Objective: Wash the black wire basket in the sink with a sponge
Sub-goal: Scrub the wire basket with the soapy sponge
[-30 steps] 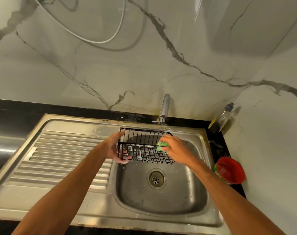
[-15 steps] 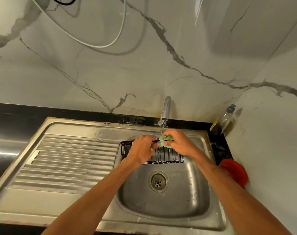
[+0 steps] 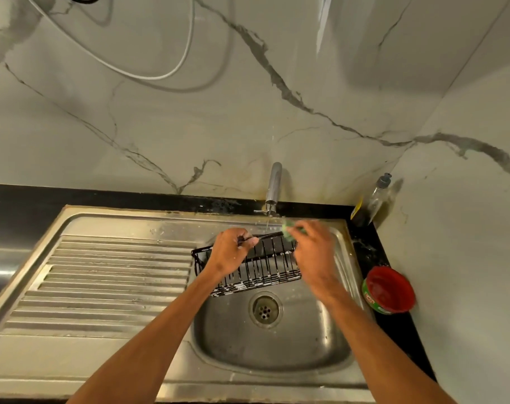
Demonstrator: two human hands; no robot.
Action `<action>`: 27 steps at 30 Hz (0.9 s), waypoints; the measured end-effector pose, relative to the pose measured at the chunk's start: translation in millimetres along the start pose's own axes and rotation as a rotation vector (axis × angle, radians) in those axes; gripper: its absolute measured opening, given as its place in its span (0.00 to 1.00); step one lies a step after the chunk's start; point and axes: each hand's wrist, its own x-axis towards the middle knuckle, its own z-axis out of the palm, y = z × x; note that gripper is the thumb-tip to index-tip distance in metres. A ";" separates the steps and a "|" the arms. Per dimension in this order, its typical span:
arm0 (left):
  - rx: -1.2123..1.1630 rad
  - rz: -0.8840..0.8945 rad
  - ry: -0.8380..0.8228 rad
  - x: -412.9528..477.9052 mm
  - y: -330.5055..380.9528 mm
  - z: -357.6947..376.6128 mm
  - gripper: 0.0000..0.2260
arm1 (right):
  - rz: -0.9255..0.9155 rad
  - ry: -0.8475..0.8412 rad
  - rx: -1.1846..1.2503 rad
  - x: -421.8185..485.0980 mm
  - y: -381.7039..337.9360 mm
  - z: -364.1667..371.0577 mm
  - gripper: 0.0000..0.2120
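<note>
Black wire basket (image 3: 265,269), tipped just below the tap (image 3: 273,185), is now gripped on its top rim by the left hand (image 3: 231,255), while the right hand (image 3: 312,249) has carried the pinched green sponge (image 3: 287,228) up under the tap's trickle, so scrubbing likely continues.

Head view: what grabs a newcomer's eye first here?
The black wire basket, flecked with white suds, is held over the sink basin, the left hand gripping its far rim. The right hand holds a green sponge at the basket's far right corner, just below the tap. A red tub stands on the counter right of the sink.
</note>
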 end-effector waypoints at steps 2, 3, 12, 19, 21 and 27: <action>-0.026 -0.018 0.050 -2.6 -5.3 -5.4 0.11 | 0.346 -0.026 0.303 5.6 14.9 -5.0 0.15; -0.041 -0.039 0.065 -3.6 -9.7 -7.6 0.12 | 0.517 -0.059 0.500 6.7 17.5 -4.6 0.13; -0.522 -0.295 0.131 -28.1 -46.8 -3.5 0.28 | 0.731 -0.480 0.953 29.5 17.9 14.4 0.15; -0.359 -0.122 0.011 -15.3 -16.4 -2.9 0.24 | 0.427 -0.547 0.670 54.8 -16.6 28.0 0.09; -0.237 -0.045 -0.014 -8.3 -9.1 1.6 0.14 | 0.359 -0.491 0.546 51.0 -24.8 37.4 0.07; -0.338 -0.017 0.067 -2.9 -2.6 6.0 0.09 | 0.152 -0.238 0.317 36.7 -52.3 27.9 0.14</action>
